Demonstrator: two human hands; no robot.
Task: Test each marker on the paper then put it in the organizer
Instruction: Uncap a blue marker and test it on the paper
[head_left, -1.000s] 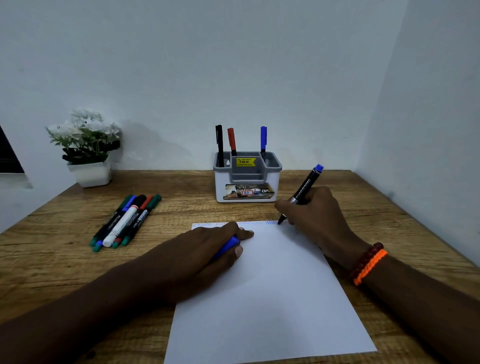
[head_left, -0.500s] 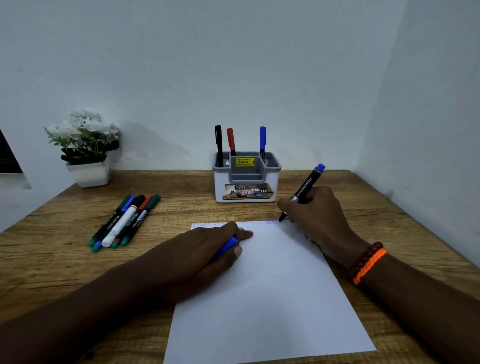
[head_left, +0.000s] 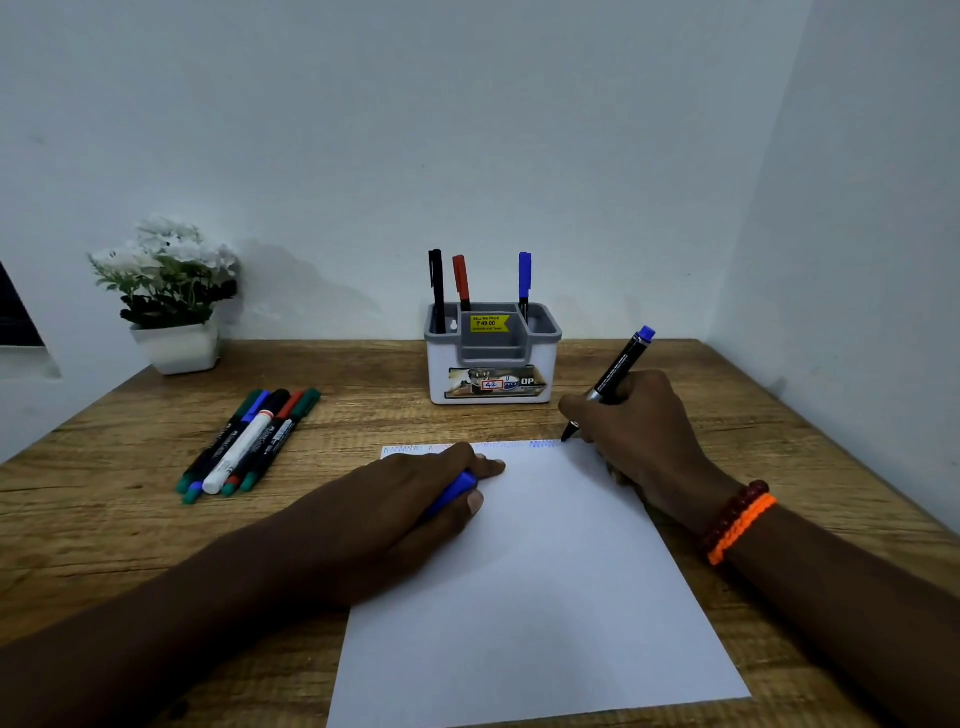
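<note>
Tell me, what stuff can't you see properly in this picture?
All in the head view:
- Blue cap: mostly hidden inside the left hand.
- Marker: its middle is hidden by the right hand gripping it.
- Scribbles along the paper's top edge: too small to read.
- Organizer: its walls hide the standing markers' lower ends.
- Paper's near left corner: cut off by the picture's bottom edge.

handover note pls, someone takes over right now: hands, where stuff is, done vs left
Right hand grips the blue marker, tip at the paper's top right corner beside blue scribbles.
Left hand rests on the paper, holding the blue cap.
Done: three markers stand in the organizer.
Left: cap and store this one, then test the five markers lying on the table.
</note>
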